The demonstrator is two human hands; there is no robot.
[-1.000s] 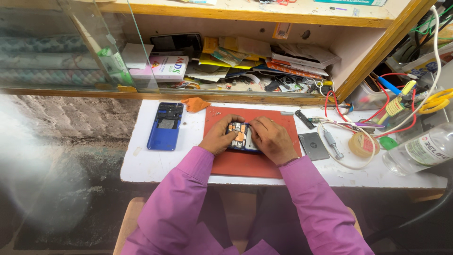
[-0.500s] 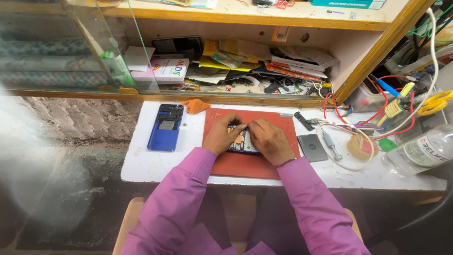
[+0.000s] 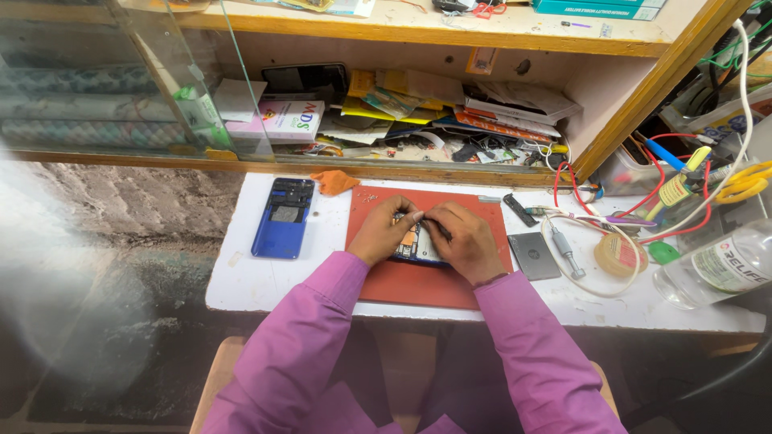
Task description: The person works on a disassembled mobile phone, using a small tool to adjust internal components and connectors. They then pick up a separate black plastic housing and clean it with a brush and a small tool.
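Observation:
An opened phone (image 3: 414, 245) with its insides showing lies on a red work mat (image 3: 418, 277) on a white bench. My left hand (image 3: 384, 231) rests on the phone's left side, fingers curled at its top edge. My right hand (image 3: 465, 241) covers the right side and pinches a thin dark tool whose tip meets the left fingertips over the phone's top. Both sleeves are purple. Most of the phone is hidden under the hands.
A blue phone back shell (image 3: 283, 217) lies left of the mat, an orange cloth (image 3: 334, 182) behind it. A dark square part (image 3: 533, 255), a screwdriver (image 3: 565, 251), cables, a round tin (image 3: 620, 253) and a clear bottle (image 3: 716, 269) crowd the right. A cluttered shelf sits behind.
My hands have drawn closer together over the phone's top edge, fingertips now meeting. The phone and the things around it stay where they were.

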